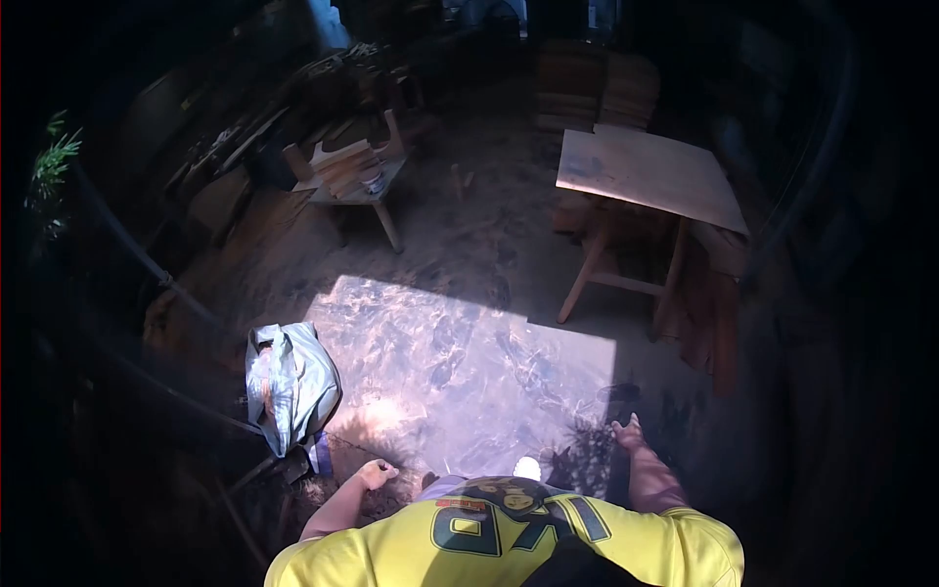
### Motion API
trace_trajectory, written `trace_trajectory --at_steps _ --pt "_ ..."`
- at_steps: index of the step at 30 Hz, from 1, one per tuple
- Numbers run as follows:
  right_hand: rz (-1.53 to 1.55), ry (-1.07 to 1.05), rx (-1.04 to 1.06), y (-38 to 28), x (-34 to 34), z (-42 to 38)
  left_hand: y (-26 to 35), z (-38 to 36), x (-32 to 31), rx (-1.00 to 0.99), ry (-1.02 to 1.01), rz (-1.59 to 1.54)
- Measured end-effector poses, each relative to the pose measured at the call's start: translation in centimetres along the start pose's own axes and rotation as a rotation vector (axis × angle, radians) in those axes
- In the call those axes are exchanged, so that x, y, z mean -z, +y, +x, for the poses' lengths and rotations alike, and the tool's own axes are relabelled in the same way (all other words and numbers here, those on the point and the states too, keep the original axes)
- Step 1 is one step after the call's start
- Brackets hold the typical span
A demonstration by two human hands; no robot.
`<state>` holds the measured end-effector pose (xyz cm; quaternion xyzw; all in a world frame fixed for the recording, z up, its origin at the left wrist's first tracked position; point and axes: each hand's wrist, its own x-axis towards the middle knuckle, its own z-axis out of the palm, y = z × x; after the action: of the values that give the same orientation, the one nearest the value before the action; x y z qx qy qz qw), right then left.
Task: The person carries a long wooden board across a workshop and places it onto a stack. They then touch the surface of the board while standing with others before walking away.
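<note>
I look straight down over my yellow shirt at a dirt floor with a bright sunlit patch. My left hand hangs at my side with its fingers curled in a loose fist and nothing in it. On the other side, my right hand is held out from my body with the fingers spread, holding nothing. Neither hand touches anything. A crumpled grey plastic bag lies on the ground just left of my left hand.
A wooden table with a bare board top stands ahead on the right. A low wooden bench with a small tin and wood pieces sits ahead on the left. Stacked timber and planks fill the dark back. Cables run along the left.
</note>
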<state>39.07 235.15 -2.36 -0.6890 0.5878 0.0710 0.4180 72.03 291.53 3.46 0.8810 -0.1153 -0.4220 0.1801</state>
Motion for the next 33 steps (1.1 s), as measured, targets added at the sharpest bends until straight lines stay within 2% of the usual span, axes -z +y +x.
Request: trace_trajectory --at_steps 2,5,7,10,12,14,15,17,19,20,21,22,23,25,26,29,31,33 --pt "-0.208 0.059 0.141 -5.1 -0.2 2.5 2.7 2.5 1.4 -0.028 -0.005 0.001" --pt "-0.082 -0.036 0.21 -12.3 -0.8 3.4 4.3 7.7 2.6 -0.065 -0.007 0.037" --pt "-0.154 -0.056 0.207 -15.1 -2.0 5.2 5.3 11.6 3.6 -0.094 -0.004 0.053" --pt "-0.275 -0.072 0.223 -16.6 -3.9 8.3 5.7 16.9 5.6 -0.077 -0.044 0.082" --pt "-0.317 -0.095 0.12 -17.2 -4.4 10.4 5.6 20.2 7.8 -0.045 -0.095 0.05" --pt "-0.342 -0.022 0.131 -17.8 -4.6 11.3 6.0 24.2 11.3 -0.006 -0.096 0.006" --pt "-0.258 -0.073 0.11 -15.8 -5.4 14.6 5.6 25.9 13.5 -0.009 -0.101 0.016" --pt "-0.352 -0.067 0.159 -16.5 -5.0 17.5 5.9 29.5 17.5 0.039 -0.102 0.003" --pt "-0.57 -0.42 -0.044 -15.2 -6.5 24.0 4.3 34.5 20.8 0.024 -0.096 0.086" --pt "-0.435 -0.29 -0.116 -21.5 -5.8 21.0 5.1 36.5 23.1 0.02 -0.088 0.065" --pt "-0.29 -0.153 -0.168 -30.8 -4.4 15.3 5.7 38.5 25.3 0.016 -0.081 0.041" --pt "-0.407 -0.177 -0.004 -29.2 -6.3 20.4 6.6 40.7 27.4 0.012 -0.113 0.094" --pt "-0.403 -0.179 -0.01 -31.7 -6.8 20.5 7.7 42.8 29.2 0.012 -0.118 0.1" --pt "-0.101 -0.15 0.088 -38.6 -7.6 20.3 11.1 47.4 32.4 -0.08 -0.101 0.22" --pt "-0.097 -0.142 0.093 -42.4 -7.6 19.8 14.1 48.9 34.0 -0.089 -0.095 0.222" --pt "0.222 -0.229 0.148 -52.3 -7.4 19.1 22.0 53.7 36.8 -0.17 -0.093 0.151" --pt "0.412 -0.253 0.214 -56.2 -7.5 22.3 25.0 59.0 36.7 -0.244 -0.048 0.166" --pt "0.49 -0.266 0.28 -61.4 -6.3 24.9 29.5 60.2 38.6 -0.287 -0.03 0.177"
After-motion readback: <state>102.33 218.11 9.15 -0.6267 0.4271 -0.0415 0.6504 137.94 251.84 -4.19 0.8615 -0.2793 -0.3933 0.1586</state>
